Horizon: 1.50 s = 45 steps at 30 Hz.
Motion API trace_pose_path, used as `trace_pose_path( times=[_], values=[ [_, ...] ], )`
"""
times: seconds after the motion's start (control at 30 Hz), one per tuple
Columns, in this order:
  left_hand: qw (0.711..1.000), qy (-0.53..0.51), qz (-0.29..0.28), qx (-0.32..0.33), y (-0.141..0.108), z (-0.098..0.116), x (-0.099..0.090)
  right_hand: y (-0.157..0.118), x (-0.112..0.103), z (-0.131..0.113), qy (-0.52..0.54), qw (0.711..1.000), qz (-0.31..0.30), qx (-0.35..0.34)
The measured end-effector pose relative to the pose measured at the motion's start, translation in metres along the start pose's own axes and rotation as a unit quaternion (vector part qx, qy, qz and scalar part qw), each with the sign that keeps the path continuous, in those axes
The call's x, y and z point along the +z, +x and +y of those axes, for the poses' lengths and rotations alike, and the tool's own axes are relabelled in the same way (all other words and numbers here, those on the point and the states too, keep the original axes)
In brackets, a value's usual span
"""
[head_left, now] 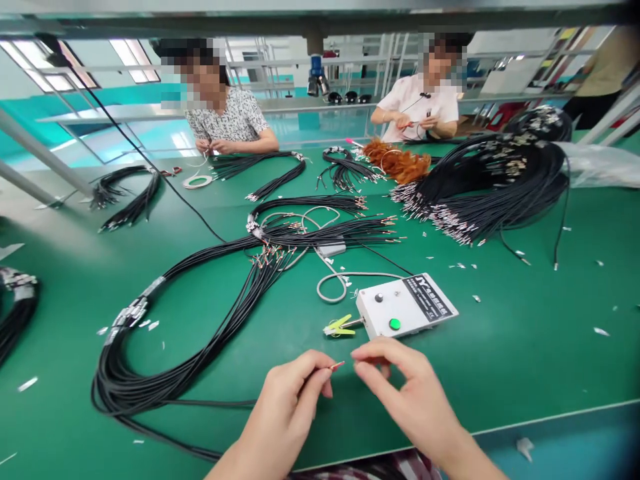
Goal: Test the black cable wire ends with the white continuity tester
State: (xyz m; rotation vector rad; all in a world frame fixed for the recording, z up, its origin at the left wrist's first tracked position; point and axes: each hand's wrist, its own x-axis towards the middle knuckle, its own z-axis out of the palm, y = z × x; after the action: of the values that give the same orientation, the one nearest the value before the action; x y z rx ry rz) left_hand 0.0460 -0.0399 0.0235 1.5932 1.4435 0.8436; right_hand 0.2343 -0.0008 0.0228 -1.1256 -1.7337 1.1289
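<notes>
Between thumb and forefinger, my left hand (300, 393) pinches a thin black cable whose stripped end (338, 366) sticks out to the right, reddish and copper-coloured. My right hand (400, 383) is just right of that tip, thumb and forefinger apart, with nothing visible between them. Beyond both hands sits a white box (407, 307) with a green button and a black knob. A yellow clip (341, 326) is on the rod at its left side. The bundle of black cables (150, 383) curves round on the left, and one strand runs toward my left hand.
More black cable bundles (320, 235) lie beyond the box, and a large heap (485, 180) is at right beside orange-brown strands (397, 162). A grey cord (333, 293) loops behind the box. White scraps dot the green table (540, 333). Two people sit opposite, handling cables.
</notes>
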Motion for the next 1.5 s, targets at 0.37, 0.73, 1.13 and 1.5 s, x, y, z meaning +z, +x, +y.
trace_pose_path(
  times=[0.37, 0.73, 1.13, 1.5],
  values=[
    [0.996, -0.080, 0.042, -0.001, -0.002, 0.005, 0.003, -0.002, 0.041, 0.010, 0.429, 0.860, -0.072, 0.266],
    [0.992, -0.119, 0.047, -0.016, -0.011, -0.008, 0.009, -0.001, 0.036, 0.010, 0.418, 0.873, -0.056, 0.244],
    [0.988, -0.154, 0.004, -0.026, -0.013, -0.005, 0.006, 0.004, 0.036, 0.011, 0.385, 0.876, -0.122, 0.264],
    [0.941, -0.298, 0.067, -0.148, -0.011, -0.012, 0.004, 0.001, 0.035, 0.002, 0.317, 0.911, -0.110, 0.240]
  ],
)
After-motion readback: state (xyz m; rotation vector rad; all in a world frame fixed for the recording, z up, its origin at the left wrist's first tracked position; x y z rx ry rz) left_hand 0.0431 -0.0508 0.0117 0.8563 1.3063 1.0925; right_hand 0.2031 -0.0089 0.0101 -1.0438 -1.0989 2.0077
